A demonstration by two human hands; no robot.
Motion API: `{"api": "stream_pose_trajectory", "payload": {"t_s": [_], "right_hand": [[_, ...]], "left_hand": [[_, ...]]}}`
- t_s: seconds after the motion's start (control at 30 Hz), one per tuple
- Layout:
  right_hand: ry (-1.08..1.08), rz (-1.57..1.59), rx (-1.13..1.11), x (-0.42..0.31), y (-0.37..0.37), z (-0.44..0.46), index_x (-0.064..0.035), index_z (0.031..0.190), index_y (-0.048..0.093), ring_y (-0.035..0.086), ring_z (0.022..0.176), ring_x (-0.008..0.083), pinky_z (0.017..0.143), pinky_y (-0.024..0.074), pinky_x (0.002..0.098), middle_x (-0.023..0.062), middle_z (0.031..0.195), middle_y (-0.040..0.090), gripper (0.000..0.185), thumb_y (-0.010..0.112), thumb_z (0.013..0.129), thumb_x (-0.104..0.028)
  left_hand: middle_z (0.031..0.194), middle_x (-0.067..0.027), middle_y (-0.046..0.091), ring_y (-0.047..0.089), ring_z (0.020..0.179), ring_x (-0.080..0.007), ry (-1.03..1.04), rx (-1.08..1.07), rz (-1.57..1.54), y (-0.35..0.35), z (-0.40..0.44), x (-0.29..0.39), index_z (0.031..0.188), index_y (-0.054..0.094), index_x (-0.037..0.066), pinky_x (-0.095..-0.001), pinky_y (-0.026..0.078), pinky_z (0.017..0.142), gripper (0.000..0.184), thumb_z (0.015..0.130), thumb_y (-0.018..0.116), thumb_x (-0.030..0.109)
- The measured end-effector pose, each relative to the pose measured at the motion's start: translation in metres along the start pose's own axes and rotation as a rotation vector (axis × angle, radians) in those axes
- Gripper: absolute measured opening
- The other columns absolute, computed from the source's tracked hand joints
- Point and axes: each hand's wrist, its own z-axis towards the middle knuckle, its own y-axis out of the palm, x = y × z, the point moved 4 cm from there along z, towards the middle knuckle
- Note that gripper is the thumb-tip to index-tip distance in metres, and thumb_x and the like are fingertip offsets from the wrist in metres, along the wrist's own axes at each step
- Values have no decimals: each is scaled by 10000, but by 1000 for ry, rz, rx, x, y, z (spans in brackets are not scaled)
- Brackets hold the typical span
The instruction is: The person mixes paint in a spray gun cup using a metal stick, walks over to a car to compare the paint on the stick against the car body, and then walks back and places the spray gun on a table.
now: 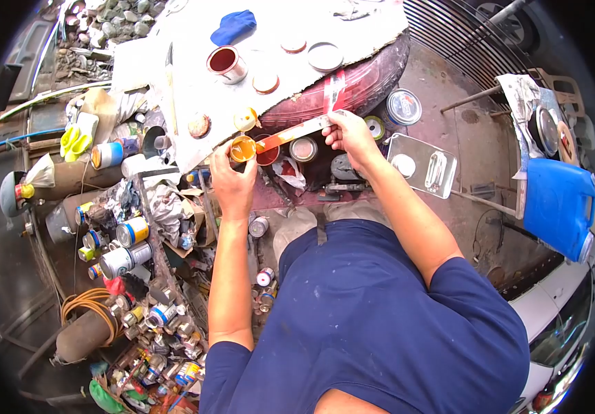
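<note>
My left hand is closed around a small open can of yellow-orange paint at the near edge of the white-topped table. In my right hand, fingers pinch the far end of a flat stirring stick. Orange paint coats the stick's lower end, which points left to the small can; whether it touches the rim I cannot tell. Just beyond the can lies a yellow-smeared lid. Below the table edge stand an open can with red inside and a closed-looking tin.
On the white tabletop are a red-lined can, several lids and a blue cloth. A tyre sits under its edge. Many paint cans crowd the left side. At right are a metal tray and a blue jerrycan.
</note>
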Motion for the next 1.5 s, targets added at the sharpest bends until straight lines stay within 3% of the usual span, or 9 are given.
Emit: {"api": "stream_pose_trajectory", "payload": {"t_s": [0.2, 0.3, 0.53, 0.77, 0.9, 0.97, 1.17, 1.4, 1.5], "right_hand": [[18, 5, 0, 2, -2, 0, -74, 956, 631, 589, 618, 89, 541, 458, 219, 15, 782, 642, 203, 562, 981, -264], [30, 19, -11, 4, -3, 0, -77, 973, 627, 588, 626, 88, 545, 458, 218, 16, 790, 641, 196, 562, 983, -262], [44, 29, -16, 9, -5, 5, -79, 978, 617, 597, 630, 93, 550, 465, 222, 26, 800, 650, 188, 563, 989, -260], [57, 35, -8, 14, -6, 6, -78, 979, 608, 603, 630, 96, 558, 471, 229, 33, 811, 660, 190, 562, 992, -262], [73, 23, 6, 15, -4, 5, -74, 980, 608, 604, 632, 97, 560, 472, 231, 33, 813, 661, 189, 557, 993, -255], [82, 13, 15, 15, -2, 4, -67, 987, 610, 610, 636, 97, 562, 475, 232, 33, 809, 663, 187, 555, 994, -246], [-52, -209, 32, 7, 20, -4, -39, 992, 639, 615, 645, 79, 574, 476, 230, 41, 794, 670, 201, 588, 985, -233], [-321, -728, -63, -11, 65, -18, -22, 1058, 661, 618, 693, 84, 629, 478, 237, 44, 844, 682, 216, 577, 1001, -213], [-490, -888, -115, -20, 81, -20, 4, 1059, 658, 662, 776, 229, 711, 512, 326, 137, 887, 684, 205, 597, 977, -174]], "left_hand": [[1110, -132, 608, 584, 1051, -321, -160, 55, -34, 9, -10, -17, 1160, 617, 41, -418, 465, 942, 461, 761, 827, 138], [1129, -125, 597, 549, 1087, -317, -70, 114, -1, 9, -15, -14, 1161, 620, 46, -431, 435, 976, 483, 748, 847, 156], [1151, -98, 585, 518, 1088, -280, -271, 148, -136, 21, -31, -26, 1177, 637, 50, -418, 417, 973, 499, 743, 857, 162], [1072, -28, 642, 594, 934, -117, -474, 155, -380, 34, -40, -40, 1203, 632, 20, -280, 488, 839, 444, 814, 825, 113], [1063, -25, 646, 585, 922, -102, -489, 210, -526, 49, -44, -45, 1218, 619, 0, -264, 490, 857, 425, 841, 797, 83], [1077, -27, 640, 576, 928, -102, -473, 223, -388, 49, -44, -41, 1219, 620, 1, -264, 488, 859, 424, 842, 796, 84], [1092, -25, 616, 558, 925, -101, -436, 283, -221, 46, -43, -32, 1215, 622, 7, -264, 474, 854, 412, 847, 792, 87], [1121, -47, 591, 599, 1034, -108, -526, 396, -401, 28, -71, -53, 1238, 601, -3, -246, 505, 854, 429, 848, 776, 25], [1139, -80, 587, 610, 1012, -162, -536, 414, -274, 22, -93, -68, 1229, 606, 0, -299, 508, 868, 458, 819, 803, 57]]}}
